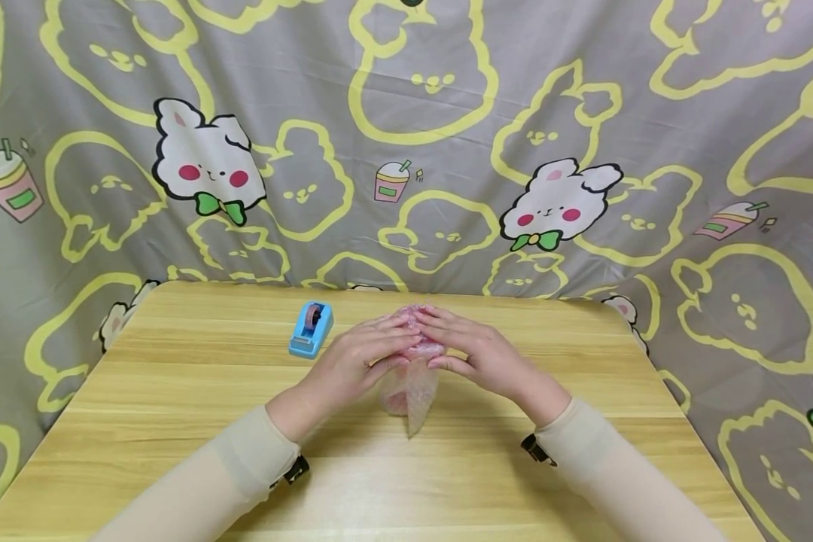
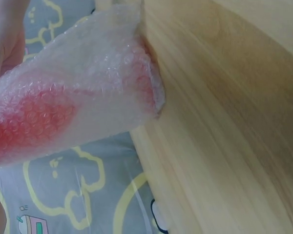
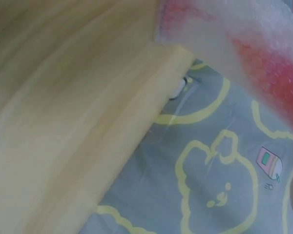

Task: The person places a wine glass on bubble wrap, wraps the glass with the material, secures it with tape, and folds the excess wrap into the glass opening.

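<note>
A bubble-wrapped item (image 1: 422, 388) stands upright on the table; through the clear wrap, red shows in its upper part and again at its base. A loose flap of the wrap hangs at the near side. The left hand (image 1: 355, 354) grips the top from the left, and the right hand (image 1: 488, 357) from the right, thumbs on the near side and fingers bent over the top. In the left wrist view the wrap (image 2: 95, 80) reaches down to the tabletop. The right wrist view shows the wrapped item (image 3: 268, 63) blurred and partly cut off.
A light-blue tape dispenser (image 1: 303, 345) with a roll of tape (image 1: 312, 316) stands left of the hands, towards the back. Behind the wooden table (image 1: 176, 391) hangs a grey patterned curtain (image 1: 325, 98), which also falls along both sides.
</note>
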A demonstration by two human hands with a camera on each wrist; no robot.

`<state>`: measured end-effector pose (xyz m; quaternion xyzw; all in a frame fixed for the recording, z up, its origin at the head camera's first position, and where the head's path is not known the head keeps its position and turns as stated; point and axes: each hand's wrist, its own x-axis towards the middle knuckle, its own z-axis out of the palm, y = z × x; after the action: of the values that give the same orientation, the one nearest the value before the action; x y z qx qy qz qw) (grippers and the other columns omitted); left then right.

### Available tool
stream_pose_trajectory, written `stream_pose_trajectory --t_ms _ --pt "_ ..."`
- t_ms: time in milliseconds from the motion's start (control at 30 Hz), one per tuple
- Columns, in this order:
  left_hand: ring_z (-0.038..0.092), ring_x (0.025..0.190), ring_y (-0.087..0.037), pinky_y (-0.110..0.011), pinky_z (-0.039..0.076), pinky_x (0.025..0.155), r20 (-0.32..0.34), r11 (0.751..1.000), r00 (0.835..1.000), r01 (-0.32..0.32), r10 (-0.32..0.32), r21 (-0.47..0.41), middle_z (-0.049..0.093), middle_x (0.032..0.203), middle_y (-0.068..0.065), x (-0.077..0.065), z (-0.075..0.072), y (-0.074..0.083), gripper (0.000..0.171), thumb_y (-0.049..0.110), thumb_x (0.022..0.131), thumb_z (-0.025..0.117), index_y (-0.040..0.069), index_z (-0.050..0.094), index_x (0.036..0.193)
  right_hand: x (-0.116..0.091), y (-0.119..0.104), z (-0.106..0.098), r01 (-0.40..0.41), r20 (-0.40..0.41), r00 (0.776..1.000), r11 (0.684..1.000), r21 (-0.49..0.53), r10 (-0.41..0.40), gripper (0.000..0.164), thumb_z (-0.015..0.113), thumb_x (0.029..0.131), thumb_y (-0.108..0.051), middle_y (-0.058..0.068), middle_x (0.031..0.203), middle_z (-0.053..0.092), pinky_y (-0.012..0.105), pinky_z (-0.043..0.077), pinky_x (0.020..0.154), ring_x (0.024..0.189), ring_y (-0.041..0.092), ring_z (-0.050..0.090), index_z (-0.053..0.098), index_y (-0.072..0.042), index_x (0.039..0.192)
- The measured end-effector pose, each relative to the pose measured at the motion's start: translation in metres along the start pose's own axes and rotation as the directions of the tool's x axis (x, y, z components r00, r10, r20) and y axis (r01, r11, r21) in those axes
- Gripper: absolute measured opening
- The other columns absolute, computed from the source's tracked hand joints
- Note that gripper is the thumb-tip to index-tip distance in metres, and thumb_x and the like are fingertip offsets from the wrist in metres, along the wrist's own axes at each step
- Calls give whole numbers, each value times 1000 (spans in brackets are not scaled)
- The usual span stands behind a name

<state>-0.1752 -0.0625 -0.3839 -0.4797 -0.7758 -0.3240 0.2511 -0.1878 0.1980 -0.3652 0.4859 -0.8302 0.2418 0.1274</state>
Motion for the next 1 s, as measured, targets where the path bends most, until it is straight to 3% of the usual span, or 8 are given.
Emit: stream_pose_trajectory --t_ms 267,467,767,1000 --pt "60 125 -22 -38 42 110 -17 1000 1000 -14 14 12 67 128 -8 1 -2 -1 40 8 82 80 6 72 121 0 2 10 124 -236 964 992 -14 -123 51 82 81 -23 15 131 64 35 44 106 126 29 58 69 0 125" --pt "62 121 -20 -37 41 111 -9 1000 1000 5 -5 21 69 125 -6 6 -1 0 34 8 83 79 10 74 117 2 2 13 142 -330 933 989 -42 -148 44 74 88 -32 17 123 68 35 50 99 115 32 65 73 2 117" --pt "62 122 -20 -36 40 111 3 998 1000 13 -13 54 69 125 -6 10 0 -1 37 8 85 78 7 71 122 3 1 13 131 -347 926 989 -73 -148 48 86 74 -15 18 123 68 36 50 99 115 33 65 72 2 117" --pt "56 129 -23 -38 38 113 25 997 1000 -6 4 72 64 134 -9 9 -2 -2 42 13 88 77 6 68 128 3 -1 13 113 -333 935 993 -37 -119 53 87 74 -14 20 127 65 36 47 104 120 33 62 69 3 121"
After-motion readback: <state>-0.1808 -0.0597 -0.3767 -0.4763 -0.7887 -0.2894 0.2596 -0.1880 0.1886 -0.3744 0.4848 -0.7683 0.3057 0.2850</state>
